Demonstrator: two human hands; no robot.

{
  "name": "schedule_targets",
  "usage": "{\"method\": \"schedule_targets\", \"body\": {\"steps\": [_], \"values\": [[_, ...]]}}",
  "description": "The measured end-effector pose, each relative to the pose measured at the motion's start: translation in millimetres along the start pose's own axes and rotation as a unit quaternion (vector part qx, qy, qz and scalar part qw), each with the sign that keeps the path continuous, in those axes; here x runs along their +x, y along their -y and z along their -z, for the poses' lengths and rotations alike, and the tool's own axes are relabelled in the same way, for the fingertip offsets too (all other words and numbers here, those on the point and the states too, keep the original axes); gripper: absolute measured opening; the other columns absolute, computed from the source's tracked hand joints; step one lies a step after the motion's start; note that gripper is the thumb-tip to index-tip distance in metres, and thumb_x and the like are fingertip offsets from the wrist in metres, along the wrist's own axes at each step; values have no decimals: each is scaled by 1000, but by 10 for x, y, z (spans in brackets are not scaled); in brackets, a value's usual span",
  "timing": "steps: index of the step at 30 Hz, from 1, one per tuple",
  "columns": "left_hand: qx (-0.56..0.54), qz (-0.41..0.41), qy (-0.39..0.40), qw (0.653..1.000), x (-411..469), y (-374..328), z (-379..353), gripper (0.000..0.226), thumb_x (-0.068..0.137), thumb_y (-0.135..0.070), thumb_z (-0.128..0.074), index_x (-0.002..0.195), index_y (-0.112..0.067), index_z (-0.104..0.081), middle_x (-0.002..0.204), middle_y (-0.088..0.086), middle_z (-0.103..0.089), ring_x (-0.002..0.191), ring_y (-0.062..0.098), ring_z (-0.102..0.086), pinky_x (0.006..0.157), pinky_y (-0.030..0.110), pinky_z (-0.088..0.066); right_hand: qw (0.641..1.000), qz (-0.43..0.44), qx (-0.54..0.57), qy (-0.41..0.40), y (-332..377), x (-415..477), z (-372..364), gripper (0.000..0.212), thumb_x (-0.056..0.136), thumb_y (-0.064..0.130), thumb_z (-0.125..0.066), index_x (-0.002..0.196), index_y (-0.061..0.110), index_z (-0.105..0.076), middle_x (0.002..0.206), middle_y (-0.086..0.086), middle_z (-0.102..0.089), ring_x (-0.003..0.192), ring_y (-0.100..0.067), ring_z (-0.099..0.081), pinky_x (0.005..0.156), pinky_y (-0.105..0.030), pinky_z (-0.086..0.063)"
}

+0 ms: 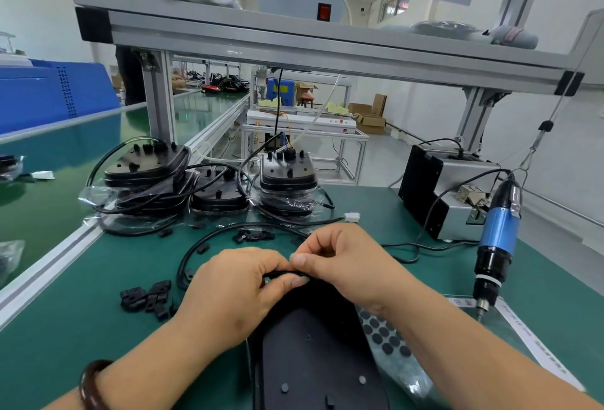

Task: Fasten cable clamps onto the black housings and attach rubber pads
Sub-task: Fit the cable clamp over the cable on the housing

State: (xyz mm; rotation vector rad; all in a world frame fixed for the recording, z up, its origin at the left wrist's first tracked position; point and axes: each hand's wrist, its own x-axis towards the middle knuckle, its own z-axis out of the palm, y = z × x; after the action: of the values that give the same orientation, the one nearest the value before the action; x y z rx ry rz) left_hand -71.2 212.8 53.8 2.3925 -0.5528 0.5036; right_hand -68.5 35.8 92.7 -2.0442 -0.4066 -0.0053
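A black housing [313,354] lies flat on the green mat in front of me, with small round pads on its near face. At its far end my left hand [235,292] and my right hand [346,262] meet, fingers curled, both pinching its black cable [196,249], which loops away to the left. A clamp between the fingertips is hidden. Loose black cable clamps [147,298] lie in a heap to the left. A sheet of round rubber pads [385,337] lies to the right of the housing.
Stacks of black housings [147,177] with cables stand at the back of the mat. A blue electric screwdriver [496,243] hangs at the right, a grey screw feeder [457,194] behind it. More clamps [251,236] lie mid-mat. An aluminium frame [294,47] runs overhead.
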Motion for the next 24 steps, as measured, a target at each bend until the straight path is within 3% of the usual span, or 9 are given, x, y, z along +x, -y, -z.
{"method": "schedule_targets", "body": {"steps": [6, 10, 13, 17, 20, 22, 24], "values": [[-14, 0, 0, 1000, -25, -34, 12, 28, 75, -66, -54, 94, -49, -64, 77, -23, -65, 77, -1, -59, 70, 32, -52, 999, -2, 20, 37, -27, 6, 96, 17, 84, 14, -74, 68, 19, -70, 61, 6, -63, 54, -2, -51, 56, -16, -43], [-19, -3, -1, 1000, -19, -28, 9, 32, 73, -69, -51, 90, -46, -66, 75, -25, -64, 76, -2, -58, 68, 31, -52, 994, 12, 54, 90, -66, 12, 218, 14, 84, 7, -73, 74, 17, -72, 71, -5, -68, 65, -11, -59, 67, -24, -50], [-38, -10, 8, 999, 2, -11, 19, 30, 73, -67, -54, 91, -46, -66, 75, -23, -64, 77, -1, -59, 70, 31, -51, 994, 43, 17, 101, -72, 30, 238, 9, 82, 13, -74, 78, 22, -75, 80, -11, -71, 74, -15, -60, 74, -31, -50], [-71, -31, 50, 996, 50, 16, 61, 16, 77, -45, -72, 93, -41, -70, 78, -21, -67, 81, -3, -60, 73, 20, -48, 990, 72, -12, 118, -77, 41, 236, 3, 80, 21, -74, 82, 22, -75, 90, -13, -71, 79, -17, -60, 77, -38, -51], [-84, -41, 83, 992, 80, 29, 130, 22, 77, -34, -75, 96, -46, -69, 81, -21, -67, 81, -4, -61, 72, 13, -47, 989, 83, -2, 122, -93, 42, 214, 1, 80, 17, -74, 81, 18, -75, 91, -15, -69, 81, -19, -60, 81, -45, -50], [-94, -42, 95, 990, 90, 45, 162, 32, 78, -27, -76, 96, -52, -64, 86, -27, -66, 82, -5, -62, 72, 9, -46, 989, 65, 17, 129, -122, 47, 205, 5, 81, 18, -74, 78, 22, -74, 83, -13, -68, 77, -16, -57, 75, -36, -48], [-99, -38, 90, 990, 91, 48, 163, 24, 80, -24, -75, 89, -45, -70, 85, -27, -66, 82, -6, -62, 72, 7, -45, 990, 43, 28, 128, -165, 56, 184, 12, 83, 15, -75, 75, 24, -71, 72, 3, -65, 70, -8, -54, 68, -23, -45]]}}
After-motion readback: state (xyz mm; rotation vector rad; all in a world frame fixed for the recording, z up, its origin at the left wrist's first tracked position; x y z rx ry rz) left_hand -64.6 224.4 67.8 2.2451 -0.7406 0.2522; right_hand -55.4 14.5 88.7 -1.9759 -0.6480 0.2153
